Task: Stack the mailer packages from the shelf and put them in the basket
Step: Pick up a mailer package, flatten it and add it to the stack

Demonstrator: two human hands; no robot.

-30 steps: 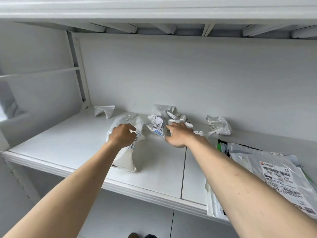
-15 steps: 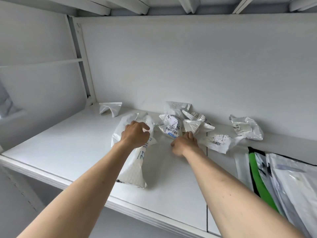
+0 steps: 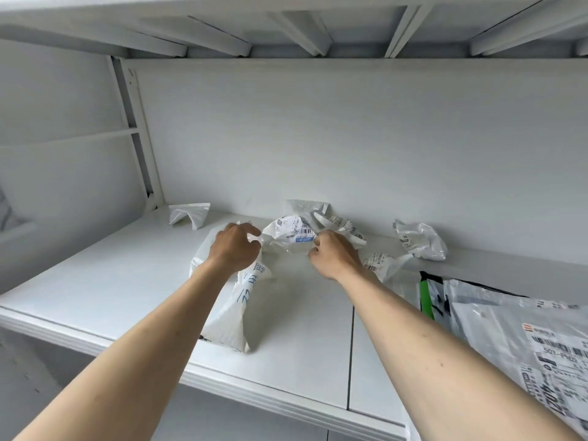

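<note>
Your left hand (image 3: 235, 249) curls its fingers round the top of a long white mailer (image 3: 227, 308) with blue characters, lying on the shelf (image 3: 121, 281). Your right hand (image 3: 334, 254) pinches a crumpled barcode-labelled mailer (image 3: 291, 232) just ahead of its fingertips. Glossy flat mailers (image 3: 521, 332) lie right.

1. From my remote seat I see two bare forearms, one entering from about 7 o'clock and one from about 5 o'clock; no sleeve edge shows on either.
2. The left hand (image 3: 235, 248) wears no glove, ring or watch that I can make out.
3. The right hand (image 3: 334, 254) is likewise uncovered, its wrist free of any strap or band.
4. A few small dark spots mark the right forearm; nothing else is worn or attached.
</note>
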